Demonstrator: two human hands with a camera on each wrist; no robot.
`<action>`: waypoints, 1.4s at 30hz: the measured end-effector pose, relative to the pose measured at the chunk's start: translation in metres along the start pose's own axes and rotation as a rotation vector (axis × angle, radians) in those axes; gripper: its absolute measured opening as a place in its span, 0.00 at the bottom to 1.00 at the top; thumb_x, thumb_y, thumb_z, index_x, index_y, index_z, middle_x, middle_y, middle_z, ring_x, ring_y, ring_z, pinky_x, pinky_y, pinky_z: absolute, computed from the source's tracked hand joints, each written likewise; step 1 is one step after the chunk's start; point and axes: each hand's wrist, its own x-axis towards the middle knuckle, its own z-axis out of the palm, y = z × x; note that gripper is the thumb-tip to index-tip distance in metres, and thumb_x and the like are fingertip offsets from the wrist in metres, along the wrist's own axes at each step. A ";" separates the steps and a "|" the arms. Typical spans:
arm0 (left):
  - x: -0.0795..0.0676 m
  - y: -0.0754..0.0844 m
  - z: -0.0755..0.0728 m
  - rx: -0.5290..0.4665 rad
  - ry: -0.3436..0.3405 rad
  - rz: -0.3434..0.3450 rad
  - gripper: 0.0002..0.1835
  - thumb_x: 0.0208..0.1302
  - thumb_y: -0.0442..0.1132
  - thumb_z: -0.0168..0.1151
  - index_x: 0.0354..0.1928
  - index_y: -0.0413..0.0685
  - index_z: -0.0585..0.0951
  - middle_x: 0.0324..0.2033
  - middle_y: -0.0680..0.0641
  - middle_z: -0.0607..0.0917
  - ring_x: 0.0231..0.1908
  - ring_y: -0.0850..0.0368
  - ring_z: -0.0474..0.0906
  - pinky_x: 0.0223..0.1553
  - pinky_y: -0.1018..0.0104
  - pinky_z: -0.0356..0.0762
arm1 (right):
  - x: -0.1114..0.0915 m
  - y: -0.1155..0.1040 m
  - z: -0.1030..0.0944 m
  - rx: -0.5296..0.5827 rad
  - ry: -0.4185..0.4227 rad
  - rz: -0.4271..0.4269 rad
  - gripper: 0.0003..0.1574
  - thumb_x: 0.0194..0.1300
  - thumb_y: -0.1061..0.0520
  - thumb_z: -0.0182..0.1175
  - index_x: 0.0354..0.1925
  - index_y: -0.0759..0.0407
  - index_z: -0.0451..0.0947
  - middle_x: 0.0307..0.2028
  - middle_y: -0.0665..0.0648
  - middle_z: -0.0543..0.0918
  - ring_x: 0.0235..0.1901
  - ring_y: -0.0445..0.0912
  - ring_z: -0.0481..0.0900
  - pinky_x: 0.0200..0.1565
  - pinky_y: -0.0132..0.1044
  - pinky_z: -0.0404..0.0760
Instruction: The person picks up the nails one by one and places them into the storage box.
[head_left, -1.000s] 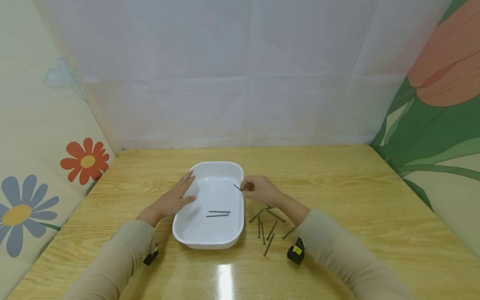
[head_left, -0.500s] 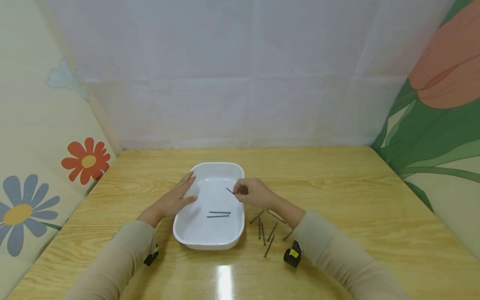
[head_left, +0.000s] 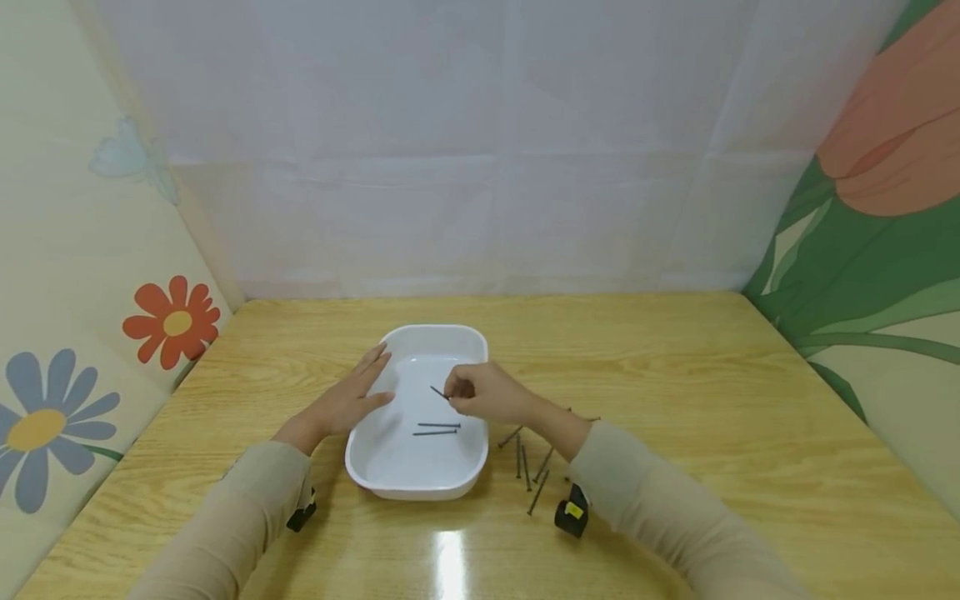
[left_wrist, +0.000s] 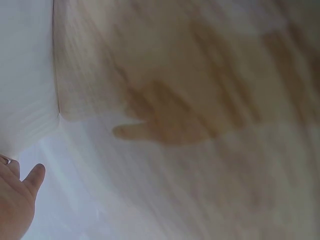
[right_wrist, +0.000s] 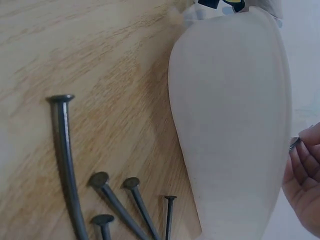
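A white tray (head_left: 416,479) sits on the wooden table, with two dark nails (head_left: 437,429) lying side by side on its floor. Over the tray's inside, my right hand (head_left: 491,394) pinches another nail (head_left: 438,392) between thumb and fingertips; its thin end points to the upper left. In the right wrist view the pinching fingers (right_wrist: 305,172) show beyond the tray's wall (right_wrist: 230,120). My left hand (head_left: 347,402) rests on the tray's left rim, fingers straight and thumb reaching inward. At the edge of the left wrist view, only part of that hand (left_wrist: 17,200) shows.
Several loose nails (head_left: 528,467) lie on the table (head_left: 660,358) right of the tray, partly under my right forearm. Their heads stand out close up in the right wrist view. A white cloth wall (head_left: 480,217) rises behind the table, and printed panels flank it.
My right hand has moved left and slightly down, from the tray's right rim to above its inside, carrying the pinched nail. The left hand and the two nails in the tray have stayed put.
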 end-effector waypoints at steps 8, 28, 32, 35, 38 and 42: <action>0.001 0.000 0.000 0.013 -0.004 0.003 0.35 0.63 0.46 0.46 0.65 0.41 0.45 0.65 0.43 0.39 0.63 0.45 0.34 0.57 0.45 0.42 | 0.004 -0.005 0.004 -0.031 -0.062 0.002 0.03 0.52 0.67 0.56 0.30 0.65 0.74 0.24 0.50 0.76 0.27 0.40 0.73 0.30 0.27 0.74; 0.001 -0.002 0.000 -0.002 -0.013 -0.009 0.36 0.63 0.48 0.46 0.66 0.42 0.44 0.65 0.45 0.38 0.63 0.45 0.34 0.57 0.45 0.42 | 0.017 -0.007 0.020 -0.160 -0.229 0.011 0.03 0.52 0.67 0.57 0.27 0.61 0.75 0.21 0.47 0.75 0.23 0.36 0.71 0.27 0.24 0.72; 0.001 -0.001 -0.001 -0.001 -0.013 -0.007 0.36 0.63 0.49 0.45 0.66 0.42 0.44 0.65 0.45 0.38 0.63 0.45 0.34 0.57 0.44 0.42 | 0.021 -0.007 0.022 -0.209 -0.274 0.015 0.03 0.51 0.67 0.58 0.26 0.60 0.75 0.22 0.47 0.75 0.24 0.36 0.71 0.28 0.23 0.72; 0.000 -0.001 -0.001 -0.002 -0.014 -0.010 0.36 0.63 0.49 0.45 0.66 0.41 0.44 0.65 0.44 0.37 0.63 0.44 0.34 0.56 0.43 0.43 | 0.024 -0.006 0.025 -0.248 -0.308 0.012 0.03 0.50 0.66 0.58 0.26 0.59 0.75 0.22 0.48 0.76 0.25 0.36 0.71 0.29 0.23 0.71; 0.000 0.000 -0.002 -0.003 -0.015 -0.013 0.35 0.64 0.48 0.45 0.66 0.41 0.44 0.65 0.44 0.37 0.63 0.44 0.35 0.56 0.43 0.43 | 0.026 -0.006 0.030 -0.280 -0.337 0.011 0.03 0.50 0.66 0.58 0.26 0.59 0.75 0.24 0.50 0.77 0.25 0.36 0.71 0.30 0.22 0.70; -0.001 0.002 -0.002 -0.005 -0.016 -0.010 0.35 0.64 0.48 0.45 0.65 0.41 0.44 0.65 0.44 0.38 0.63 0.44 0.35 0.56 0.43 0.42 | 0.027 -0.006 0.036 -0.342 -0.362 -0.001 0.04 0.50 0.65 0.59 0.25 0.58 0.76 0.25 0.50 0.78 0.25 0.35 0.71 0.30 0.22 0.69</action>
